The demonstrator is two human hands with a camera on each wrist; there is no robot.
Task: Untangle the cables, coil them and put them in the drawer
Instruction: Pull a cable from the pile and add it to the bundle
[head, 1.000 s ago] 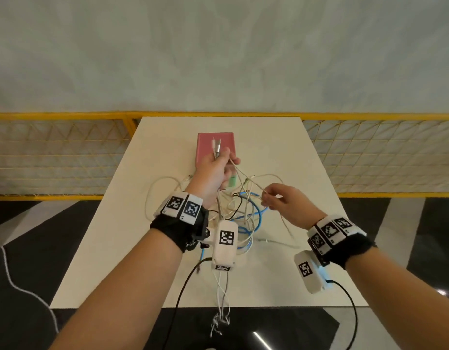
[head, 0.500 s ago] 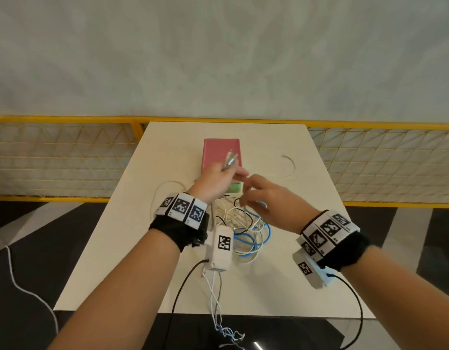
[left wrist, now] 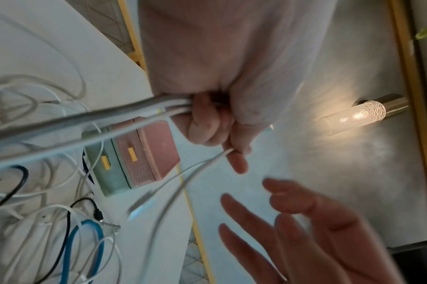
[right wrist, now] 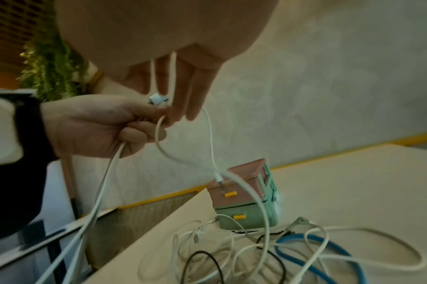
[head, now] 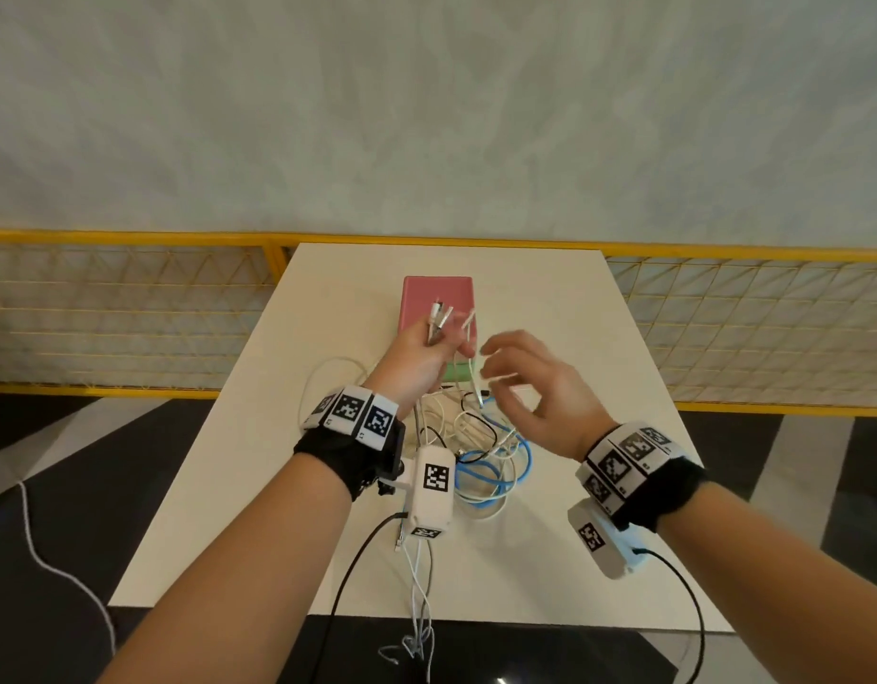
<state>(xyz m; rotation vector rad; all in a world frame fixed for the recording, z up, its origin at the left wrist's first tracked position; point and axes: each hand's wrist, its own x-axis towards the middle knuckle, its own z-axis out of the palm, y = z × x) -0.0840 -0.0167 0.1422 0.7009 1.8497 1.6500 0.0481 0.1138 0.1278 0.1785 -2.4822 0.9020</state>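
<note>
Cables (head: 439, 322) in left grip (head: 424, 360) (raised)

No words, brand names or numbers can be read in any view. The only signs are black-and-white square code markers on the wristbands (head: 358, 415) and on the white wrist camera housings (head: 430, 491); any small print beside them is too tiny to make out.
</note>
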